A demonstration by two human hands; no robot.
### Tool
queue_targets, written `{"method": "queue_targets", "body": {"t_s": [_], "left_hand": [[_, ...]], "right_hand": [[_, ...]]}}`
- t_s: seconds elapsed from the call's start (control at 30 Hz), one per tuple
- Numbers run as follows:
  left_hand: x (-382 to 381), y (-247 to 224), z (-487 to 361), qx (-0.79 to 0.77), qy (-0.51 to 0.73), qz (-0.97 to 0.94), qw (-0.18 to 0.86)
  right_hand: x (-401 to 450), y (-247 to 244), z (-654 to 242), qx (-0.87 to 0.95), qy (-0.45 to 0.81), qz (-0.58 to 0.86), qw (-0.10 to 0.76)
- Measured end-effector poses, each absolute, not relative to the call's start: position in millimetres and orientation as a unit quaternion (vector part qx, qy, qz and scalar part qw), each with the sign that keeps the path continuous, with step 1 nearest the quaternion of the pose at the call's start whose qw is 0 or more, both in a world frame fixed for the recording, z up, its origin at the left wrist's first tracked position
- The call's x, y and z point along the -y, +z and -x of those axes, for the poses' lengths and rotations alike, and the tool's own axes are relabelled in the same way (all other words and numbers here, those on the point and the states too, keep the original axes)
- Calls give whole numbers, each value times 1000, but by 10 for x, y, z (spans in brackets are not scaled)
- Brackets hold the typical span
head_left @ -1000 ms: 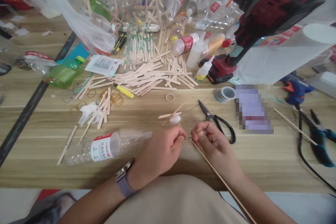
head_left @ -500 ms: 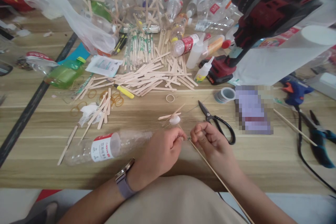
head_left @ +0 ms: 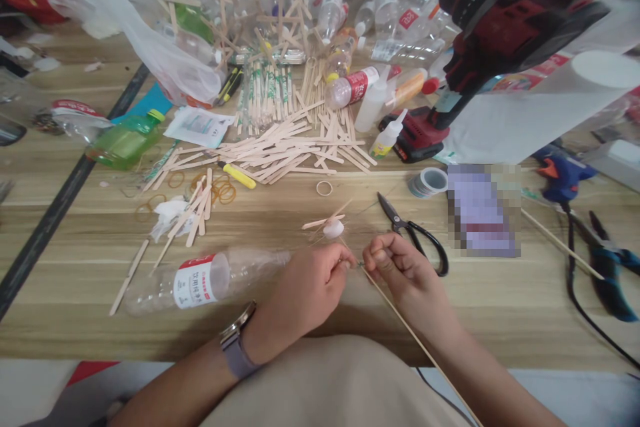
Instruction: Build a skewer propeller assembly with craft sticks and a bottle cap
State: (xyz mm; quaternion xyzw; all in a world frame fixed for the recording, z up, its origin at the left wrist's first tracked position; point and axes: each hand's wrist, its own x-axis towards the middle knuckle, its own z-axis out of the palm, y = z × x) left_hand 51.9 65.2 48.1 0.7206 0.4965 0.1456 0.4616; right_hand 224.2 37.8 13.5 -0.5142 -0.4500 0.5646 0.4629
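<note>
Where the left hand (head_left: 310, 287) and right hand (head_left: 413, 283) nearly meet, just left of the scissors (head_left: 399, 222), one cannot tell which grips the thin wooden stick (head_left: 440, 369), cropped below.

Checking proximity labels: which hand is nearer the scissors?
Right. The right hand is close by the scissors, just below them in the picture; the left hand is farther off, to the left, beyond the right hand.
</note>
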Motion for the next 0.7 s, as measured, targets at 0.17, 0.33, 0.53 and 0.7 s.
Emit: {"method": "queue_targets", "body": {"t_s": [0.17, 0.33, 0.53, 0.7], "left_hand": [[-636, 504, -488, -487, 121, -748, 433], [-609, 511, -454, -503, 101, -781, 356], [-576, 532, -482, -492, 96, -822, 269], [-553, 545, -483, -460, 104, -855, 217]], "right_hand": [[-396, 184, -2272, 442, 584, 522, 438], [-399, 180, -2289, 417, 586, 543, 433], [-367, 178, -2253, 399, 553, 575, 452], [-316, 222, -2249, 503, 426, 630, 411]]}}
